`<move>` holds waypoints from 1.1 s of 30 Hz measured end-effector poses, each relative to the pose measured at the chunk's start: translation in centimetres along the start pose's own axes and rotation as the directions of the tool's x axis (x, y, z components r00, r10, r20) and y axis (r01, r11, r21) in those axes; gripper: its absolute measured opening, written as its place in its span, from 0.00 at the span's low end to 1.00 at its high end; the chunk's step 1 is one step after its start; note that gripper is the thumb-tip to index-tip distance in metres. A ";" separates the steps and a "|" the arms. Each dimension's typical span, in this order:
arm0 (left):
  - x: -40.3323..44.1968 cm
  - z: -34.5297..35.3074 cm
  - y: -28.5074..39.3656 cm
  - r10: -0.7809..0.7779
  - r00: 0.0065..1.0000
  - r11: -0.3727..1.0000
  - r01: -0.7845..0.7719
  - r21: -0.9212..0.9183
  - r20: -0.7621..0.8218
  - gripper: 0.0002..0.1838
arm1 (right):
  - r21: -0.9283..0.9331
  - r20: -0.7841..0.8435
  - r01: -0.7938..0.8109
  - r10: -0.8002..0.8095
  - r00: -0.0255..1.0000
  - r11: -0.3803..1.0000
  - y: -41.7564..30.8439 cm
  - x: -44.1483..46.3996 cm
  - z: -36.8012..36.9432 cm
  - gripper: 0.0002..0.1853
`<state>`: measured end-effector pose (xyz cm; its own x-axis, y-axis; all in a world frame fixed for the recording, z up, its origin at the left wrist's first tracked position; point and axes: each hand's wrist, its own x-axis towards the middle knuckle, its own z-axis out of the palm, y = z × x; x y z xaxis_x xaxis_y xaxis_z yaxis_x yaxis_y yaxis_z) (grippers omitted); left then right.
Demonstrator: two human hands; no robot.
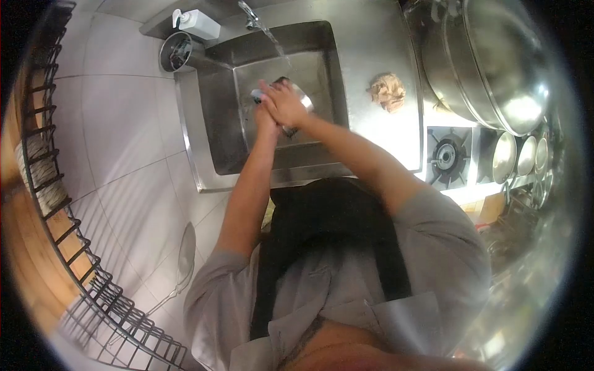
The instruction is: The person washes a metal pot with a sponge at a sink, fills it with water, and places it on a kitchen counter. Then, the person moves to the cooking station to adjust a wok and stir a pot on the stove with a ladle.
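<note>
Over the steel sink (213,123) my two hands are pressed together. My right hand (284,106) lies across the top, its fingers closed over my left hand (266,117), whose fingers are mostly hidden. A small whitish and green piece (256,95) pokes out at the fingertips; its kind is unclear. Just under and behind my hands is a shiny round metal vessel (305,100), largely covered by them. Water (276,44) runs from the tap (250,13) into the sink beyond my hands.
A white pump bottle (201,25) and a metal container (176,52) stand at the sink's back left corner. On the right counter lies a crumpled brown cloth or paper (388,93). Further right are large steel pots (495,62) and a gas burner (448,156). A wire rack (62,216) borders the left.
</note>
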<state>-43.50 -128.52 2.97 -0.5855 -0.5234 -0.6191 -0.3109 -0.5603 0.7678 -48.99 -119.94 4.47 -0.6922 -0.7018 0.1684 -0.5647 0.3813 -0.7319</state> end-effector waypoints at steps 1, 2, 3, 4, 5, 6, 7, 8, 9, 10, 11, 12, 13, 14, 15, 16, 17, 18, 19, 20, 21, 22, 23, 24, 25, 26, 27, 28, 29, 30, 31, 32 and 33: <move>-0.5 0.2 -0.8 0.075 0.997 0.997 -0.074 0.018 -0.028 0.19 | -0.077 0.219 -0.070 0.085 0.972 0.995 -0.2 2.1 -2.3 0.27; -1.3 0.1 -1.3 0.147 0.988 0.989 -0.145 0.041 -0.056 0.20 | -0.163 0.423 -0.121 0.180 0.888 0.979 0.7 4.3 -3.7 0.24; -3.1 0.6 -0.3 0.142 0.989 0.988 -0.139 0.063 -0.037 0.24 | -0.180 0.507 0.037 0.060 0.860 0.983 6.3 7.2 -0.6 0.23; -3.7 0.4 0.1 0.132 0.990 0.989 -0.129 0.071 -0.040 0.24 | -0.180 0.586 0.197 -0.056 0.809 0.964 11.0 8.6 2.9 0.22; -3.4 0.1 0.9 0.093 0.994 0.993 -0.090 0.074 -0.051 0.23 | -0.180 0.581 0.192 -0.054 0.812 0.965 10.5 8.6 2.1 0.22; -2.6 -0.1 1.7 0.058 0.997 0.996 -0.054 0.075 -0.057 0.23 | -0.191 0.548 0.066 0.050 0.835 0.979 9.1 8.8 0.2 0.21; -1.9 -0.3 2.0 0.056 0.997 0.995 -0.052 0.080 -0.054 0.23 | -0.194 0.520 -0.063 0.157 0.840 0.979 7.3 8.2 -1.4 0.21; -0.9 -0.5 1.9 0.059 0.989 0.998 -0.054 0.041 -0.136 0.21 | -0.205 0.414 -0.063 0.144 0.899 0.977 4.2 6.7 -2.4 0.21; 0.0 -0.7 1.7 0.057 0.974 0.998 -0.059 -0.002 -0.220 0.20 | -0.216 0.307 -0.060 0.126 0.943 0.974 0.9 4.4 -2.8 0.22; 0.6 -1.1 1.8 0.053 0.973 0.999 -0.054 -0.001 -0.224 0.20 | -0.257 0.137 0.025 0.011 0.990 0.966 -1.5 1.7 -2.4 0.22; 1.3 -1.5 2.2 -0.050 0.971 0.983 0.007 -0.185 -0.232 0.19 | -0.312 -0.035 0.098 -0.114 0.993 0.945 -3.2 -0.2 -2.0 0.24; 2.4 -2.1 2.4 -0.152 0.963 0.929 0.062 -0.364 -0.222 0.18 | -0.311 -0.035 0.096 -0.113 0.993 0.945 -3.9 -1.9 -1.8 0.24; 6.1 -4.5 0.0 -0.160 0.980 0.921 0.105 -0.375 -0.118 0.19 | -0.246 -0.101 0.075 -0.103 0.990 0.966 -4.1 -3.9 -1.7 0.27; 6.0 -4.7 0.2 -0.155 0.981 0.922 0.100 -0.373 -0.119 0.19 | -0.180 -0.171 0.060 -0.092 0.981 0.982 -3.6 -4.9 -1.7 0.30; 5.3 -4.8 0.5 -0.157 0.986 0.881 0.116 -0.460 -0.052 0.20 | -0.177 -0.177 0.064 -0.096 0.980 0.982 -2.7 -5.0 -2.1 0.30; 3.9 -4.4 1.1 -0.153 0.988 0.830 0.137 -0.541 0.015 0.20 | -0.167 -0.225 0.016 -0.054 0.973 0.986 -1.8 -5.2 -2.4 0.29; 2.5 -4.0 1.7 -0.154 0.988 0.833 0.134 -0.538 0.008 0.20 | -0.152 -0.269 -0.037 -0.005 0.963 0.988 -1.3 -5.4 -2.3 0.29; 0.2 -2.1 3.6 -0.192 0.978 0.845 0.123 -0.521 -0.080 0.21 | -0.149 -0.269 -0.038 -0.004 0.963 0.988 -1.2 -5.1 -2.0 0.29; -1.1 -0.9 4.6 -0.225 0.961 0.856 0.115 -0.505 -0.163 0.21 | -0.030 -0.368 -0.079 0.062 0.928 0.996 -1.2 -4.7 -1.9 0.28; -1.3 -0.8 4.2 -0.224 0.962 0.855 0.115 -0.505 -0.159 0.21 | 0.090 -0.454 -0.106 0.136 0.880 0.990 -1.2 -4.3 -1.9 0.28; -1.2 -0.8 3.6 -0.199 0.962 0.872 0.087 -0.482 -0.187 0.22 | 0.138 -0.503 -0.135 0.187 0.844 0.981 -1.3 -3.7 -1.8 0.26; -1.0 -0.9 3.2 -0.172 0.962 0.888 0.057 -0.457 -0.214 0.24 | 0.134 -0.508 -0.133 0.184 0.841 0.982 -0.7 -2.9 -1.6 0.26; -0.8 -1.2 2.8 -0.170 0.963 0.888 0.058 -0.456 -0.209 0.24 | 0.318 -0.568 -0.172 0.332 0.753 0.932 0.1 -1.8 -1.6 0.26; -0.8 -1.7 2.3 -0.160 0.974 0.865 0.060 -0.499 -0.161 0.23 | 0.495 -0.587 -0.184 0.483 0.649 0.849 1.0 -0.9 -1.4 0.25; -0.7 -2.4 1.7 -0.150 0.982 0.839 0.065 -0.539 -0.115 0.23 | 0.627 -0.543 -0.179 0.589 0.599 0.758 1.3 -0.3 -2.4 0.26; -0.6 -3.1 1.2 -0.151 0.982 0.841 0.067 -0.537 -0.114 0.23 | 0.782 -0.281 -0.346 0.789 0.547 0.518 1.8 0.0 -3.8 0.30; -0.3 -3.8 0.7 -0.110 0.989 0.861 0.044 -0.507 -0.102 0.23 | 0.923 0.086 -0.362 0.850 0.521 0.128 3.8 0.6 -4.3 0.30; -0.2 -4.4 0.5 -0.071 0.993 0.878 0.019 -0.478 -0.091 0.23 | 0.885 0.446 -0.369 0.748 0.493 -0.285 6.1 1.5 -4.6 0.31; -0.9 -4.4 1.2 -0.073 0.993 0.876 0.017 -0.483 -0.096 0.23 | 0.882 0.449 -0.375 0.746 0.492 -0.284 7.6 2.3 -5.0 0.31; -1.9 -3.9 2.7 -0.008 0.999 0.937 -0.008 -0.348 -0.047 0.22 | 0.840 0.508 -0.518 0.569 0.647 -0.160 8.9 3.1 -5.4 0.28; -2.4 -3.9 3.2 0.047 0.999 0.977 -0.044 -0.208 0.011 0.22 | 0.788 0.577 -0.616 0.354 0.736 -0.001 9.8 3.8 -5.6 0.26; -2.3 -4.0 3.4 0.044 0.999 0.977 -0.042 -0.211 0.004 0.22 | 0.783 0.583 -0.622 0.352 0.732 -0.002 10.2 5.0 -5.1 0.26; -1.4 -4.1 3.6 0.092 0.996 0.992 -0.090 0.092 -0.013 0.22 | 0.603 0.600 -0.709 0.377 0.705 0.366 9.8 6.7 -4.0 0.25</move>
<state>-40.76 -132.40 5.93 -0.6020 -0.5809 -0.5479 -0.3245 -0.4489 0.8326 -60.94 -118.45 1.09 -0.4313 -0.7126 -0.5534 0.5548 0.2743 -0.7855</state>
